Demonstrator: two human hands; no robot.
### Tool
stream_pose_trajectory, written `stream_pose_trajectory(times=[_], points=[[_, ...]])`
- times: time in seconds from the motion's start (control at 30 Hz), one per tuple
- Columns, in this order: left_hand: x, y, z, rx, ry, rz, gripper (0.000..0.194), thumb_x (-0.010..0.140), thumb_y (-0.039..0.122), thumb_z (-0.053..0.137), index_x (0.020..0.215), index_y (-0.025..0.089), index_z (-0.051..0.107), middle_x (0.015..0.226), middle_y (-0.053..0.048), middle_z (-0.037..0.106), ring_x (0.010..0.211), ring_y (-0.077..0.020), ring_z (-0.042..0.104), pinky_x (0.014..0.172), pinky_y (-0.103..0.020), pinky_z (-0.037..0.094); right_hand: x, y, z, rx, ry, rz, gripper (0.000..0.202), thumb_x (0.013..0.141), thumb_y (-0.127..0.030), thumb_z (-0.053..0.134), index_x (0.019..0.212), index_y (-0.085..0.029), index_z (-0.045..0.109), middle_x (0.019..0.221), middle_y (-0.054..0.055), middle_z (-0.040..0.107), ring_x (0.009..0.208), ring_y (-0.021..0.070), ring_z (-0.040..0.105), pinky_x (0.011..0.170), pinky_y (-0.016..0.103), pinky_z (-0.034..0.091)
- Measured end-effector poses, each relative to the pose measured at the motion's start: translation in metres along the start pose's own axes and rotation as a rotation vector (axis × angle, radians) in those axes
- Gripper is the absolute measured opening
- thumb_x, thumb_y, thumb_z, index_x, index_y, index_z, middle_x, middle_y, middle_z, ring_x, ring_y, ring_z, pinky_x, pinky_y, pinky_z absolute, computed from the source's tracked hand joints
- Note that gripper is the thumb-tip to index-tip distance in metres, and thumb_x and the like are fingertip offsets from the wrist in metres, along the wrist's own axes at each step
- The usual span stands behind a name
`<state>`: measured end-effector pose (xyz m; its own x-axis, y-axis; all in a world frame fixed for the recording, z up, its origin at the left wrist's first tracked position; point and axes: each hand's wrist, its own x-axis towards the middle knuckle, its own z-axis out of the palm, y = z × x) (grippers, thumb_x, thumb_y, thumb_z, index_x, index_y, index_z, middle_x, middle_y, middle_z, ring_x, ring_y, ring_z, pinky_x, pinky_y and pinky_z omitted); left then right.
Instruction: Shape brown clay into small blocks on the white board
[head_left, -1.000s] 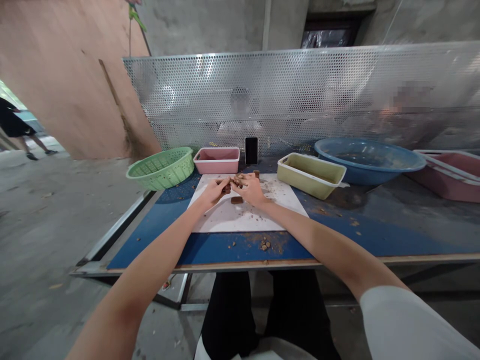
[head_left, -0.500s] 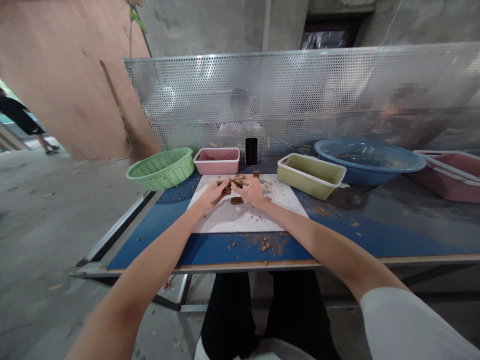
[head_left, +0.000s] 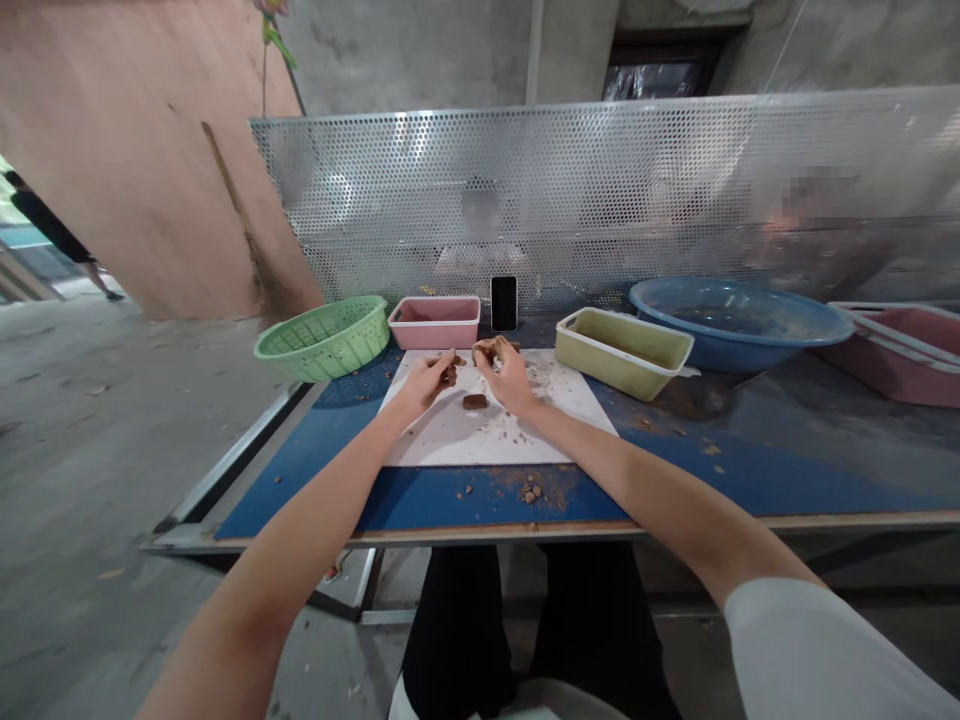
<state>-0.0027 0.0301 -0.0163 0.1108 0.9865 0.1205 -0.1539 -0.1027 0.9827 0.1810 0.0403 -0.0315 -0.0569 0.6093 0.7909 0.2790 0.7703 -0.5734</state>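
Over the white board point(head_left: 450, 445), my left hand point(head_left: 431, 380) is closed, its fingertips around a small brown piece point(head_left: 458, 361). A short gap to its right is my right hand point(head_left: 505, 375), its fingers bent and pinched together near the board's far edge; what they hold is too small to make out. A dark brown block point(head_left: 475, 402) lies on the board between and just below the hands. Brown crumbs are scattered over the board's right half. Part of another brown piece shows behind my right hand.
Along the back stand a green basket point(head_left: 326, 342), a pink bin point(head_left: 435, 325), an upright phone point(head_left: 504, 304), a yellow-green bin point(head_left: 611, 355), a blue basin point(head_left: 739, 330) and pink bins point(head_left: 900, 365). Small clods point(head_left: 531, 493) lie near the table's front edge. A person stands far left.
My hands have come apart: the left has shifted slightly left, and the right has its fingers raised farther back. The distant person has moved a little.
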Motion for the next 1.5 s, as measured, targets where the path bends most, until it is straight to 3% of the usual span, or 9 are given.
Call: stream_pose_trajectory(times=[0.13, 0.3, 0.57, 0.7, 0.77, 1.07, 1.23, 1.37, 1.5], points=[[0.001, -0.002, -0.002, -0.004, 0.025, 0.010, 0.060, 0.066, 0.069, 0.091, 0.081, 0.012, 0.077, 0.063, 0.000, 0.053, 0.059, -0.0112, 0.046, 0.058, -0.027, 0.037, 0.000, 0.008, 0.002, -0.002, -0.026, 0.020, 0.027, 0.108, -0.048, 0.044, 0.096, -0.024, 0.051, 0.089, 0.003, 0.061, 0.086, 0.0199, 0.059, 0.085, 0.034, 0.048], [0.002, -0.003, -0.005, 0.013, 0.029, -0.002, 0.059, 0.065, 0.068, 0.092, 0.080, 0.013, 0.077, 0.062, 0.001, 0.052, 0.059, -0.0110, 0.045, 0.058, -0.027, 0.037, -0.003, 0.012, 0.001, -0.052, -0.136, 0.026, 0.044, 0.111, -0.058, 0.034, 0.082, -0.026, 0.046, 0.072, -0.001, 0.055, 0.070, 0.0195, 0.054, 0.072, 0.033, 0.043], [0.004, -0.004, -0.007, 0.005, 0.048, 0.002, 0.056, 0.065, 0.065, 0.092, 0.080, 0.013, 0.078, 0.061, 0.002, 0.052, 0.057, -0.0101, 0.043, 0.056, -0.027, 0.035, -0.003, 0.008, 0.001, -0.019, -0.207, 0.024, 0.049, 0.111, -0.059, 0.037, 0.089, -0.023, 0.063, 0.076, 0.002, 0.066, 0.076, 0.0199, 0.063, 0.078, 0.032, 0.048], [0.005, -0.005, -0.007, 0.016, 0.057, 0.009, 0.055, 0.065, 0.064, 0.092, 0.079, 0.013, 0.077, 0.060, 0.002, 0.053, 0.056, -0.0102, 0.044, 0.056, -0.026, 0.036, -0.001, 0.006, 0.000, 0.003, -0.171, 0.002, 0.038, 0.107, -0.055, 0.053, 0.105, -0.022, 0.072, 0.093, 0.005, 0.076, 0.090, 0.0221, 0.070, 0.089, 0.034, 0.051], [0.006, -0.006, -0.007, 0.012, 0.066, 0.010, 0.054, 0.065, 0.064, 0.092, 0.077, 0.014, 0.075, 0.060, 0.002, 0.054, 0.055, -0.0100, 0.045, 0.055, -0.026, 0.036, -0.001, 0.006, 0.000, -0.001, -0.159, -0.009, 0.035, 0.104, -0.054, 0.058, 0.104, -0.023, 0.075, 0.097, 0.006, 0.078, 0.094, 0.0233, 0.071, 0.091, 0.035, 0.051], [0.007, -0.008, -0.009, 0.005, 0.051, 0.014, 0.053, 0.065, 0.064, 0.093, 0.074, 0.015, 0.074, 0.060, 0.001, 0.054, 0.055, -0.0099, 0.046, 0.054, -0.026, 0.035, -0.001, 0.010, 0.004, -0.008, -0.251, -0.083, 0.048, 0.111, -0.054, 0.042, 0.094, -0.021, 0.073, 0.081, 0.005, 0.073, 0.082, 0.0216, 0.069, 0.087, 0.034, 0.051], [0.007, -0.009, -0.009, -0.002, 0.063, 0.017, 0.053, 0.063, 0.062, 0.094, 0.071, 0.015, 0.071, 0.061, 0.002, 0.054, 0.056, -0.0097, 0.046, 0.055, -0.026, 0.036, -0.002, 0.008, 0.004, 0.001, -0.229, -0.019, 0.047, 0.107, -0.058, 0.051, 0.089, -0.022, 0.075, 0.081, 0.005, 0.074, 0.083, 0.0215, 0.070, 0.085, 0.033, 0.052], [0.008, -0.009, -0.009, 0.013, 0.063, -0.003, 0.051, 0.067, 0.061, 0.092, 0.077, 0.013, 0.075, 0.059, 0.002, 0.052, 0.055, -0.0098, 0.046, 0.053, -0.026, 0.035, -0.003, 0.010, 0.003, 0.047, -0.177, 0.030, 0.043, 0.102, -0.057, 0.062, 0.119, -0.021, 0.079, 0.087, 0.006, 0.078, 0.088, 0.0234, 0.073, 0.089, 0.035, 0.055], [0.009, -0.010, -0.010, 0.005, 0.061, -0.003, 0.050, 0.066, 0.060, 0.093, 0.073, 0.014, 0.073, 0.060, 0.002, 0.053, 0.055, -0.0098, 0.046, 0.054, -0.026, 0.036, -0.003, 0.012, 0.002, 0.075, -0.213, 0.047, 0.036, 0.099, -0.055, 0.067, 0.107, -0.023, 0.083, 0.098, 0.007, 0.082, 0.096, 0.0254, 0.075, 0.091, 0.036, 0.056]])
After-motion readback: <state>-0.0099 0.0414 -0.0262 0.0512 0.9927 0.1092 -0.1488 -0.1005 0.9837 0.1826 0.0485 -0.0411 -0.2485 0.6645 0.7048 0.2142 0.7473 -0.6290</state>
